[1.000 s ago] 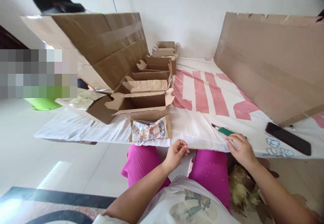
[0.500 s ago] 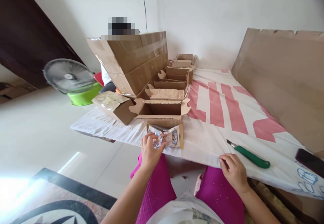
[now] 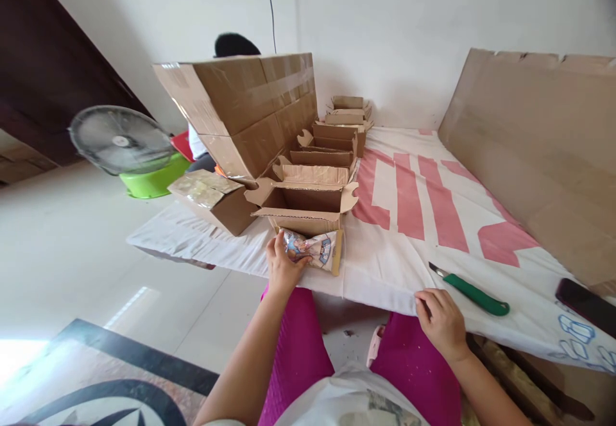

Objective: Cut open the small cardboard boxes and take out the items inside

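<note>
One head-worn view, facing forward and down along the counter.
The lens looks from the wearer's own head, above the counter's near end, so the pale shirt and purple trousers crowd the bottom edge, nearest of all. The left grip and right grip come in close from below. Beyond, the row of open cartons recedes toward the white wall that closes the top. The wide angle reaches the fan at far left and the cardboard panel at right, whose outer side is cropped by the frame.
</note>
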The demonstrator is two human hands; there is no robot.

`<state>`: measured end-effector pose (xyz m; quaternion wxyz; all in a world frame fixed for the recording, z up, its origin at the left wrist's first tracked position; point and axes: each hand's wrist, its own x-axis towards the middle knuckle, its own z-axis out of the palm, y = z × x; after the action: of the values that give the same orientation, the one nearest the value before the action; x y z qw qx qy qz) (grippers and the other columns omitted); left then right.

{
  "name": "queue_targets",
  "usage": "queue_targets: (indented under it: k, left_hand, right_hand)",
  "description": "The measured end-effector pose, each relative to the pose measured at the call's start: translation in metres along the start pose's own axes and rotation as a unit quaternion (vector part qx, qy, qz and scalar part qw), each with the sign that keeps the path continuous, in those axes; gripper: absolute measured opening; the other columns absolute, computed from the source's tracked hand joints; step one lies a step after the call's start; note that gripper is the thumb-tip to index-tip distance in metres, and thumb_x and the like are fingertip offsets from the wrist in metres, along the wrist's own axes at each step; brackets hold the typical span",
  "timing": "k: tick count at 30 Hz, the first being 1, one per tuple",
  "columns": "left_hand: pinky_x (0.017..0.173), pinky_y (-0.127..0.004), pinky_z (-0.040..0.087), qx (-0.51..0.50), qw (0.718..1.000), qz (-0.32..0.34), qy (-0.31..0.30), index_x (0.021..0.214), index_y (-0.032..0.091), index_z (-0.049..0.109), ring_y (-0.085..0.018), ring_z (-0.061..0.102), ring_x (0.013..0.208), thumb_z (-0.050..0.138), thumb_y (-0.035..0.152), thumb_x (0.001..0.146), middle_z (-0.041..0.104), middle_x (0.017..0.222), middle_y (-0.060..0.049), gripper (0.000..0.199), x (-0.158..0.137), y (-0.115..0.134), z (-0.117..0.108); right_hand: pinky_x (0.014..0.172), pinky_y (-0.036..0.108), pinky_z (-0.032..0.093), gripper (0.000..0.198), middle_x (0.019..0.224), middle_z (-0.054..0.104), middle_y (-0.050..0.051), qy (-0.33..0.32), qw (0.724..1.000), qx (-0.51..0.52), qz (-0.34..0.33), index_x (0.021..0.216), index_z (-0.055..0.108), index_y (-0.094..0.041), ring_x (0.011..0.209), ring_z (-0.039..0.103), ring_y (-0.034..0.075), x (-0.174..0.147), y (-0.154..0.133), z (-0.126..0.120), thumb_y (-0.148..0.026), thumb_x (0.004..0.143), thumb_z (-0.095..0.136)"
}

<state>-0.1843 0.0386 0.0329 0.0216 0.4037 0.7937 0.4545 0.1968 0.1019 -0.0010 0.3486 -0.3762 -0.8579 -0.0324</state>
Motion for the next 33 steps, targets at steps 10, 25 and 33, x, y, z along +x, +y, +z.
queue_targets:
  k: [10, 25, 33]
  left_hand:
    - [0.072, -0.032, 0.05, -0.265, 0.954, -0.141, 0.0, 0.115, 0.018, 0.054, -0.017, 0.06, 0.074, 0.072, 0.05, 0.061, 0.059, 0.08, -0.001, 0.065, 0.028, -0.039, -0.017]
    - [0.074, -0.032, 0.043, -0.123, 0.977, -0.119, 0.128, 0.08, 0.021, 0.051, -0.017, 0.051, 0.073, 0.056, 0.029, 0.079, 0.052, 0.073, 0.001, 0.01, 0.042, -0.032, 0.005]
    - [0.074, -0.03, 0.042, -0.1, 0.98, -0.121, 0.118, 0.085, 0.02, 0.052, -0.016, 0.051, 0.073, 0.054, 0.028, 0.083, 0.053, 0.074, 0.002, 0.009, 0.041, -0.034, 0.005]
  right_hand:
    - [0.077, 0.034, 0.045, 0.007, 0.083, 0.063, 0.005, -0.005, 1.0, -0.007, 0.0, 0.09, 0.06, -0.02, 0.08, 0.057, 0.02, 0.0, 0.001, 0.002, -0.02, 0.089, 0.053]
    - [0.074, 0.035, 0.044, 0.008, 0.083, 0.063, 0.006, 0.002, 0.998, -0.068, -0.02, 0.088, 0.06, -0.02, 0.079, 0.054, 0.021, -0.002, 0.001, 0.006, -0.018, 0.088, 0.052]
    - [0.075, 0.034, 0.042, 0.011, 0.084, 0.062, 0.006, -0.01, 0.997, -0.076, -0.014, 0.087, 0.061, -0.019, 0.08, 0.052, 0.021, -0.004, -0.001, 0.005, -0.017, 0.087, 0.05]
